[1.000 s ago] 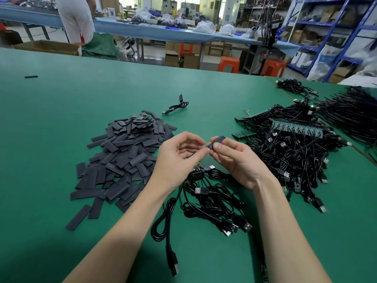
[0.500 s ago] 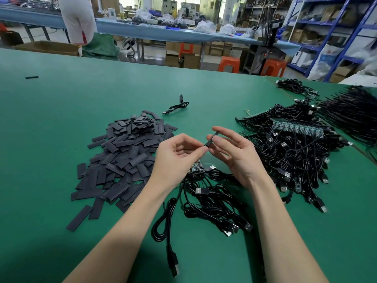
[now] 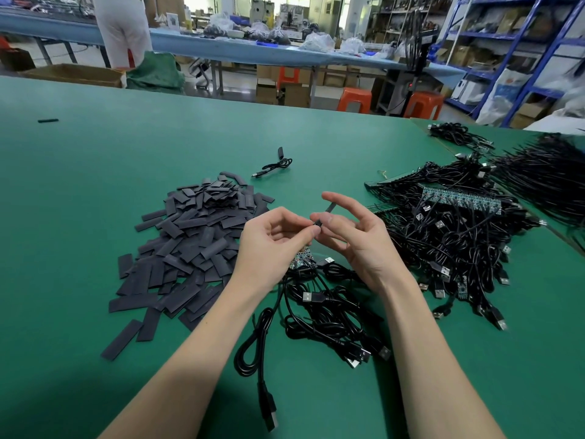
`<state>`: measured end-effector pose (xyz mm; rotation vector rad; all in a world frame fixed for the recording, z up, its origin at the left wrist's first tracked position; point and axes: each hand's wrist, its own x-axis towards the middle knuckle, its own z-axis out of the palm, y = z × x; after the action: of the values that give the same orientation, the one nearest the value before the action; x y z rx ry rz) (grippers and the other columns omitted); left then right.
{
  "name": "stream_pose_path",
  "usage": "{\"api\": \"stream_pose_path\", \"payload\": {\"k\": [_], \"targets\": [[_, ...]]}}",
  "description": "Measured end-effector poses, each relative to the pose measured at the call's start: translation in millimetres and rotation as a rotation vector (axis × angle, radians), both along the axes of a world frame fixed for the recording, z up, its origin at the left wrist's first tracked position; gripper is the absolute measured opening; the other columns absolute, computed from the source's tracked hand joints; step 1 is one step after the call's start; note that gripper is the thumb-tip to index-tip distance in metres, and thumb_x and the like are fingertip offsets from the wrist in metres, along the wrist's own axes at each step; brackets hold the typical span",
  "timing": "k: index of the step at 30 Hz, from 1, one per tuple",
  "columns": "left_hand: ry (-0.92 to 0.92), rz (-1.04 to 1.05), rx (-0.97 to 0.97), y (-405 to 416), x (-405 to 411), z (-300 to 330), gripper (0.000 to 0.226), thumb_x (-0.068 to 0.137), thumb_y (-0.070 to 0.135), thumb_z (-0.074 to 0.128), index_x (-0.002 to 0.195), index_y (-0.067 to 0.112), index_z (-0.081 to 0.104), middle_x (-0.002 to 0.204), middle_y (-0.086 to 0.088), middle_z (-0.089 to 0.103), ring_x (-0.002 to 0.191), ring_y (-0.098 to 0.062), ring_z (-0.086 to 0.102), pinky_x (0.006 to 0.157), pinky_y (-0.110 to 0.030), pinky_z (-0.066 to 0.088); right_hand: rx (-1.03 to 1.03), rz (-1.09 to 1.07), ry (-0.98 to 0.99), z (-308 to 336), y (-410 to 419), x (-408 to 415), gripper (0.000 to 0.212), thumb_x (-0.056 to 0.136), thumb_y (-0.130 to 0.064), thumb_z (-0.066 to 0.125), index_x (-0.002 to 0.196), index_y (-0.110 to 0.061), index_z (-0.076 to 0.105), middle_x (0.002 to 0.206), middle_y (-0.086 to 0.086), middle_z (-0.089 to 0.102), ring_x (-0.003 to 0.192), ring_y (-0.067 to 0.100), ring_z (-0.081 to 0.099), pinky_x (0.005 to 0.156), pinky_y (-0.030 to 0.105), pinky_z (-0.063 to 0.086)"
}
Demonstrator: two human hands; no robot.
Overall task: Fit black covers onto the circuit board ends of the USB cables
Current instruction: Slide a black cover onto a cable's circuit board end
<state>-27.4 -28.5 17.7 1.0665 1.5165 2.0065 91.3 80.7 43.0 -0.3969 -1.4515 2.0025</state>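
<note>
Green table (image 3: 95,172) with cover pile (image 3: 193,239) left and cable heap (image 3: 449,236) right, left hand (image 3: 272,245) and right hand (image 3: 354,239) meeting mid-air, both pinching one black cover (image 3: 319,222), right fingers otherwise spread.

Both forearms are bare to the bottom edge of the view, with no sleeves showing; the left hand (image 3: 272,242) and right hand (image 3: 357,245) are ungloved, with short nails.
</note>
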Motion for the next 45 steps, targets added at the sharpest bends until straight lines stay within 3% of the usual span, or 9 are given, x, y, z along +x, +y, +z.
{"api": "stream_pose_path", "payload": {"k": [8, 14, 18, 27, 31, 34, 38, 45], "targets": [[0.013, -0.01, -0.001, 0, 1, 0, 0.013, 0.081, 0.001, 0.082, 0.08, 0.011, 0.073, 0.081, -0.004, 0.078, 0.075, -0.012, 0.073, 0.072, -0.019, 0.055, -0.111, 0.027, -0.042, -3, 6, 2, 0.038, 0.076, -0.013, 0.078, 0.113, -0.014, 0.071, 0.097, 0.016, 0.076, 0.083, 0.019, 0.074, 0.077, 0.023, 0.058], [0.009, -0.001, 0.002, 1, 1, -1, 0.012, 0.081, 0.0, 0.081, 0.079, 0.009, 0.073, 0.08, -0.005, 0.078, 0.074, -0.013, 0.073, 0.071, -0.019, 0.055, -0.041, -0.015, -0.012, -4, 5, 1, 0.046, 0.077, -0.013, 0.08, 0.121, -0.018, 0.069, 0.096, 0.019, 0.076, 0.08, 0.019, 0.073, 0.076, 0.024, 0.058], [-0.031, 0.004, 0.02, 0, 1, -1, 0.009, 0.081, -0.002, 0.08, 0.079, 0.001, 0.072, 0.077, -0.005, 0.077, 0.069, -0.012, 0.071, 0.07, -0.019, 0.055, 0.039, -0.051, 0.011, -6, -1, -6, 0.038, 0.076, -0.02, 0.081, 0.113, -0.024, 0.077, 0.094, 0.016, 0.076, 0.086, 0.019, 0.073, 0.078, 0.026, 0.058], [-0.06, -0.007, 0.023, 0, 0, -1, 0.01, 0.08, -0.005, 0.079, 0.08, -0.004, 0.07, 0.076, -0.006, 0.077, 0.065, -0.014, 0.069, 0.069, -0.021, 0.056, 0.004, -0.034, 0.021, -7, -1, -6, 0.033, 0.076, -0.017, 0.081, 0.108, -0.021, 0.079, 0.09, 0.014, 0.075, 0.084, 0.018, 0.072, 0.078, 0.027, 0.058], [-0.024, -0.002, -0.057, 2, -2, 2, 0.013, 0.084, 0.004, 0.08, 0.089, 0.01, 0.069, 0.084, -0.002, 0.076, 0.075, -0.01, 0.069, 0.073, -0.022, 0.056, -0.018, -0.091, 0.032, -8, -1, -11, 0.031, 0.086, -0.008, 0.075, 0.115, -0.018, 0.074, 0.091, 0.014, 0.075, 0.083, 0.018, 0.072, 0.077, 0.025, 0.058], [0.039, 0.031, -0.169, 3, -5, 1, 0.018, 0.085, 0.014, 0.08, 0.095, 0.018, 0.066, 0.087, 0.0, 0.071, 0.077, -0.009, 0.066, 0.078, -0.022, 0.056, -0.135, -0.191, 0.087, -8, 1, -16, 0.04, 0.086, -0.006, 0.074, 0.125, -0.016, 0.065, 0.091, 0.014, 0.076, 0.083, 0.019, 0.072, 0.075, 0.025, 0.058], [-0.031, 0.036, -0.105, 2, -3, 1, 0.011, 0.088, 0.007, 0.077, 0.092, 0.014, 0.069, 0.078, 0.001, 0.073, 0.066, -0.013, 0.069, 0.066, -0.017, 0.053, -0.2, -0.261, 0.117, -8, 4, -16, 0.041, 0.089, -0.005, 0.073, 0.128, -0.011, 0.061, 0.09, 0.014, 0.076, 0.082, 0.02, 0.072, 0.075, 0.026, 0.059], [-0.031, 0.123, -0.066, 5, -1, -1, 0.01, 0.082, 0.012, 0.083, 0.08, 0.02, 0.078, 0.077, -0.001, 0.076, 0.064, -0.012, 0.07, 0.066, -0.015, 0.053, -0.31, -0.305, 0.16, -7, 5, -15, 0.041, 0.09, -0.003, 0.071, 0.129, -0.005, 0.058, 0.087, 0.014, 0.075, 0.082, 0.021, 0.072, 0.075, 0.026, 0.06]]}}
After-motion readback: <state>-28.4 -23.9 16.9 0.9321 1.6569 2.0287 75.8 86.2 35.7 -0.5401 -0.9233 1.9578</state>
